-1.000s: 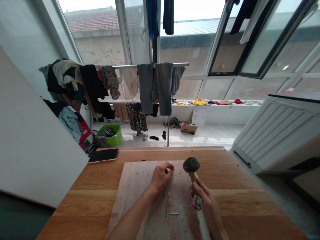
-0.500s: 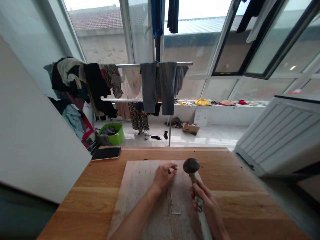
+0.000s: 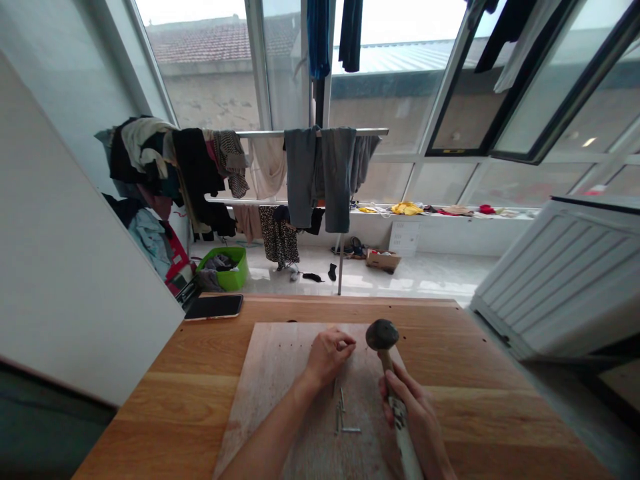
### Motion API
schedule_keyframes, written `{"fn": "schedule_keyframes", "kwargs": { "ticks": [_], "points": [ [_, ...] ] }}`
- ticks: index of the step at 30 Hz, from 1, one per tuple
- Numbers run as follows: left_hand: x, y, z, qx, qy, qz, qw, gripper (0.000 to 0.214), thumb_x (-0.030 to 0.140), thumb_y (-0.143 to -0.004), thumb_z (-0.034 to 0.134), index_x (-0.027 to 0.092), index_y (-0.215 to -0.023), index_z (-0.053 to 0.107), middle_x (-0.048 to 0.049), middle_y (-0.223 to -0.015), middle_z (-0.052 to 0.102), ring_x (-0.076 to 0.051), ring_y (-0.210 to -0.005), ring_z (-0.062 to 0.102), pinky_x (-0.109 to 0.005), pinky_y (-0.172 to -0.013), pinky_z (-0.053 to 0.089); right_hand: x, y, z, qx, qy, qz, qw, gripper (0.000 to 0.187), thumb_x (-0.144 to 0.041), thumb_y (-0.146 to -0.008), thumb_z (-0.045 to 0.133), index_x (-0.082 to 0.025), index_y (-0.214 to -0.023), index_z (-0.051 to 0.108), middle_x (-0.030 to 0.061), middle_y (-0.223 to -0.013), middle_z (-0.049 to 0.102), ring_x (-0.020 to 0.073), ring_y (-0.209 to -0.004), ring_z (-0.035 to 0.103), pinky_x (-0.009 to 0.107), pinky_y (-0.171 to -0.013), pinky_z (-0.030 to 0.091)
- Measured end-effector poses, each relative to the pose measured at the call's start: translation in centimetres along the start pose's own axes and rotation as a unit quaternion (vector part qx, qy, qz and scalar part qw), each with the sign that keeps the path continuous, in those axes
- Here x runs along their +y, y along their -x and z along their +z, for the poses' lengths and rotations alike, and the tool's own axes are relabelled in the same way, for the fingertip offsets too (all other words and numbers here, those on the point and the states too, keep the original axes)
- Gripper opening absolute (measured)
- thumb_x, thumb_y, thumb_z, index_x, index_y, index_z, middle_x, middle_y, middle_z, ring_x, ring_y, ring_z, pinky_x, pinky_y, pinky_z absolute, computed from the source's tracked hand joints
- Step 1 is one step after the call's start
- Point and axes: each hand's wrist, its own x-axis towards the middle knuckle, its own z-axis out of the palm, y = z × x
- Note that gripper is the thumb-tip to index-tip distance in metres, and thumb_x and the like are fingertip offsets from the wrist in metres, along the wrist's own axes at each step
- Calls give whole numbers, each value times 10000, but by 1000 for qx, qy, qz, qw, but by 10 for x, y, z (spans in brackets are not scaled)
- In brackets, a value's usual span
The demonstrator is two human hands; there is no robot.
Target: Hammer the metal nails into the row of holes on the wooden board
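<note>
A pale wooden board (image 3: 270,393) lies flat on the wooden table. Over its far part, my left hand (image 3: 330,353) is closed, thumb and forefinger pinched on what looks like a nail, mostly hidden by the fingers. My right hand (image 3: 413,400) grips the light, worn handle of a mallet (image 3: 383,335). Its dark, rounded head is raised just right of my left fingertips, apart from them. Several loose metal nails (image 3: 351,430) lie on the board between my hands. A row of small dark marks runs along the board's far side.
A black phone (image 3: 214,307) lies at the table's (image 3: 500,407) far left corner. Beyond stand a drying rack hung with clothes (image 3: 300,177), a green basket (image 3: 235,269) and a cardboard box (image 3: 383,261). A white panel (image 3: 75,233) borders the left side.
The view has shifted slightly. My left fingertips have closed a little more, covering the small shiny bit that showed between them. The mallet stays raised in nearly the same place.
</note>
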Motion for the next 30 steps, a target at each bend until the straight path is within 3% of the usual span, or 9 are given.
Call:
{"fn": "schedule_keyframes", "kwargs": {
  "ticks": [12,14,20,26,30],
  "points": [
    [1,1,2,0,-19,7,1000,142,166,-809,681,192,-869,807,-30,-835,686,-130,-708,637,-226,-695,488,11,-4,1,-49,67,-18,996,639,-654,-730,733,-215,-1190,669,-59,-614,574,90,-371,488,207,-351,376],
    [1,1,2,0,-22,9,1000,147,157,-804,675,195,-860,805,-27,-829,681,-128,-705,630,-226,-692,484,9,-3,1,-66,80,-19,994,611,-666,-762,700,-218,-1177,670,-58,-628,575,89,-385,488,208,-368,378],
    [5,2,-1,-4,-35,8,999,161,130,-788,653,198,-830,793,-24,-833,671,-130,-718,625,-224,-690,478,4,-2,1,-99,162,-23,982,529,-707,-806,609,-195,-904,701,-54,-567,544,112,-418,512,224,-411,396],
    [4,1,0,12,-24,-1,1000,132,125,-770,665,180,-821,774,-25,-850,672,-131,-709,631,-234,-690,487,1,1,4,-83,146,-34,985,519,-698,-778,651,-203,-926,696,-43,-587,594,126,-426,535,233,-416,410],
    [-1,1,3,14,-18,-1,1000,122,138,-780,665,180,-812,774,-23,-840,672,-130,-699,627,-234,-691,494,4,2,5,-82,117,-7,990,552,-715,-790,635,-206,-999,675,-43,-521,590,131,-397,523,228,-389,413]
  ]
}}
